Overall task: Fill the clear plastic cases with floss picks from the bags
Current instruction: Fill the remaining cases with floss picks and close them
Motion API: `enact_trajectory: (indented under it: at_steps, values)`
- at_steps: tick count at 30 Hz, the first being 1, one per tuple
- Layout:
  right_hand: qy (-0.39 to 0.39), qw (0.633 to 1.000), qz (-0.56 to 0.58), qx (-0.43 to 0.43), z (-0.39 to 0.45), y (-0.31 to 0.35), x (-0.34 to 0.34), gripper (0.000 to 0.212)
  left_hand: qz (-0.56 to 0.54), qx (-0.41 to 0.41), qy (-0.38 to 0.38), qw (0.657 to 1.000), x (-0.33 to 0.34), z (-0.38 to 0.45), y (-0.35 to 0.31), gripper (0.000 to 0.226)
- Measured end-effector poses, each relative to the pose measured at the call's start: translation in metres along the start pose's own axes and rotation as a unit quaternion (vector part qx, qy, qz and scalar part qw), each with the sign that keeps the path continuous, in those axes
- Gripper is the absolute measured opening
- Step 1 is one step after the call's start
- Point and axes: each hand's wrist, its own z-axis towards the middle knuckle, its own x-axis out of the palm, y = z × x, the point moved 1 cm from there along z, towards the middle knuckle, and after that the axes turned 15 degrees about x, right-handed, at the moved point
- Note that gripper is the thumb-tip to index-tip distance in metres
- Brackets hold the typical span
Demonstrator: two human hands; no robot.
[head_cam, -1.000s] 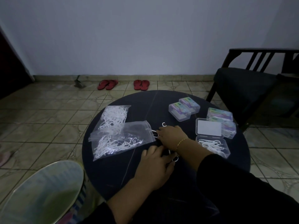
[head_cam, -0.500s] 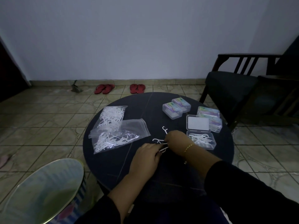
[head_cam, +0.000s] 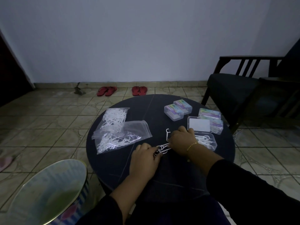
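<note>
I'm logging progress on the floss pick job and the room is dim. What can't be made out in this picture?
All in the head view:
- Left hand: its own back hides the fingertips on the loose floss picks.
- Right hand: knuckles hide what its fingers hold.
- Open case: pick count, too tangled and partly behind the right wrist.
- Closed cases: label print too small; contents unclear.
- Bags: whether sealed, too dim.

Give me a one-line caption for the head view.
Both hands gather loose floss picks beside the open case.
</note>
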Motion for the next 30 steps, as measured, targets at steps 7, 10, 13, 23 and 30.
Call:
enact_trajectory:
  at_steps: [7,10,13,23,30]
  values:
    - [-0.027,0.999,0.028,-0.02,-0.006,0.003,-0.001,0.04,-0.016,0.011,0.015,1.0,0.0,0.0,0.001,0.035]
    - [0.022,1.0,0.005,-0.021,-0.001,0.004,-0.003,0.065,-0.016,0.017,0.016,1.0,0.0,0.001,0.001,0.035]
    - [0.065,0.996,-0.049,-0.029,0.005,0.007,-0.005,0.06,-0.026,0.019,0.005,0.999,0.0,0.001,0.001,0.036]
    - [0.002,0.998,-0.024,-0.053,-0.002,0.013,0.002,0.032,-0.088,0.031,-0.021,0.995,0.0,0.003,0.003,0.043]
    - [0.007,1.0,-0.014,-0.006,-0.009,0.01,-0.001,0.027,-0.105,0.043,-0.026,0.993,-0.004,0.001,-0.001,0.034]
